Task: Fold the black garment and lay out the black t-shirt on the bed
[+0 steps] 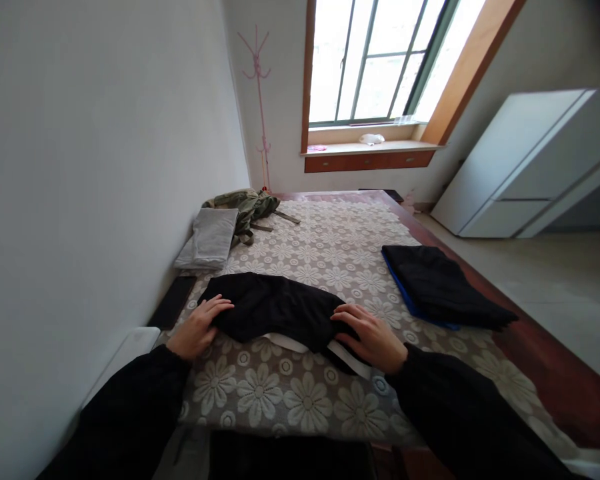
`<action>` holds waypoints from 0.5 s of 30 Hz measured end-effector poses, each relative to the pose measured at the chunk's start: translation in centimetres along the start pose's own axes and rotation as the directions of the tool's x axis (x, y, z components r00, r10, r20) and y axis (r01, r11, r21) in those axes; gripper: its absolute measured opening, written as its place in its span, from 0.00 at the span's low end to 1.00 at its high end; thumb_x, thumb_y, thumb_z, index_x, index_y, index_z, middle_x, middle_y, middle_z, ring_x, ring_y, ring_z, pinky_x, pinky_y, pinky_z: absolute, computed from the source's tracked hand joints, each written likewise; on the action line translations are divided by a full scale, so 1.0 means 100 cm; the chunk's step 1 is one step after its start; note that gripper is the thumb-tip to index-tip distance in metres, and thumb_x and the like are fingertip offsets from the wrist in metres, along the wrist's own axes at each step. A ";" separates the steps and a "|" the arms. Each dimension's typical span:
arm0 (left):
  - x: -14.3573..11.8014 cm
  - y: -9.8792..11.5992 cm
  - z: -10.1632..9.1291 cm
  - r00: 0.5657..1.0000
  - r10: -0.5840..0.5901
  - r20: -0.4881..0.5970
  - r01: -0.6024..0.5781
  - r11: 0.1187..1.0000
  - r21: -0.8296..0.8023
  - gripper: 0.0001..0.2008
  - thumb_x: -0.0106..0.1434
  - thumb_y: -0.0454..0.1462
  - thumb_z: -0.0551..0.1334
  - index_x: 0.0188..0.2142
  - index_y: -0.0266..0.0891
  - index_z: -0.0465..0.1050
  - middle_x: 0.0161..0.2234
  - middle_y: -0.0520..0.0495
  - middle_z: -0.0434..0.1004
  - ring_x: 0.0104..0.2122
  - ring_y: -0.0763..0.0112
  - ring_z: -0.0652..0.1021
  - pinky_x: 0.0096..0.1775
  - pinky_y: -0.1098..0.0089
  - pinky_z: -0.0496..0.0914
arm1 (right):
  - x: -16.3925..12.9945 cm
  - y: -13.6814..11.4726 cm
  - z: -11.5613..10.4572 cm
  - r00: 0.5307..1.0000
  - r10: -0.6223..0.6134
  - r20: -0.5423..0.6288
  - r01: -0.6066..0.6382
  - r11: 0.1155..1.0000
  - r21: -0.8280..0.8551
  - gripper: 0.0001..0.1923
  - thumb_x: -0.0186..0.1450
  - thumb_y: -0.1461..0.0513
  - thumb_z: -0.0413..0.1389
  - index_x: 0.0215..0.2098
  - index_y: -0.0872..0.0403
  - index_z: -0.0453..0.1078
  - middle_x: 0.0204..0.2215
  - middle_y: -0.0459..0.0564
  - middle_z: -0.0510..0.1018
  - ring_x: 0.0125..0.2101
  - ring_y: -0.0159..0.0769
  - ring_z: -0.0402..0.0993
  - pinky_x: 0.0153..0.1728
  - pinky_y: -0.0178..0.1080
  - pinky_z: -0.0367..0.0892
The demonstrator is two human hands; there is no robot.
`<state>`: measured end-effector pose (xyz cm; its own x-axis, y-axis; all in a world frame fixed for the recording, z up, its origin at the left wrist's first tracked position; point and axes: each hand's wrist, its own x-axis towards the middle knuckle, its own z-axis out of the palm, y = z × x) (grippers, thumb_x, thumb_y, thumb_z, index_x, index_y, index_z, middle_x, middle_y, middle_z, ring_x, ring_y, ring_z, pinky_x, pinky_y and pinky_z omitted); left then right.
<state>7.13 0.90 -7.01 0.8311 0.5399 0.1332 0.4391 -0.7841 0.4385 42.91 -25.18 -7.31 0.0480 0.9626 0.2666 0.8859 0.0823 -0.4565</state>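
Black garment [275, 308] lies bunched across the near end of the bed [330, 253], on the flower-patterned cover, a white band showing along its near edge. Left hand [199, 327] rests flat on the garment's left end, fingers spread and gripping nothing. Right hand [373, 337] presses down on the right end, palm down, fingers loosely apart. Over to the right sits a folded black pile [443, 287] on something blue; far left, a grey folded cloth [210, 238] beside an olive garment [247, 205].
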 end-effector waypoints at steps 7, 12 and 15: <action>0.000 0.033 -0.019 0.968 -0.090 -0.233 0.060 0.989 -0.134 0.21 0.59 0.36 0.52 0.49 0.42 0.76 0.44 0.44 0.83 0.45 0.56 0.81 0.50 0.59 0.75 | 0.001 -0.023 -0.022 0.988 0.138 -0.076 -0.129 0.985 0.112 0.11 0.74 0.58 0.46 0.40 0.50 0.69 0.35 0.50 0.77 0.36 0.40 0.75 0.39 0.43 0.69; -0.074 0.076 -0.052 0.987 -0.152 -0.055 0.121 0.918 -0.377 0.17 0.63 0.48 0.57 0.47 0.49 0.78 0.42 0.46 0.83 0.43 0.56 0.80 0.48 0.61 0.75 | -0.044 -0.050 -0.068 0.996 0.034 0.079 -0.045 0.988 0.146 0.10 0.73 0.57 0.50 0.35 0.47 0.70 0.32 0.48 0.77 0.35 0.40 0.75 0.43 0.46 0.72; -0.111 0.089 -0.060 0.982 -0.177 0.062 0.187 0.895 -0.406 0.19 0.58 0.50 0.64 0.49 0.55 0.79 0.47 0.47 0.83 0.46 0.54 0.80 0.48 0.61 0.76 | -0.081 -0.062 -0.089 0.996 -0.025 0.091 0.011 0.988 0.153 0.08 0.70 0.56 0.54 0.35 0.43 0.75 0.34 0.49 0.79 0.39 0.44 0.77 0.53 0.50 0.72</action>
<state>-0.24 -10.25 0.74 0.7598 0.6502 -0.0021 0.4099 -0.4764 0.7778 41.15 -35.74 0.93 -0.0160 0.9797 0.1997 0.8055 0.1310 -0.5779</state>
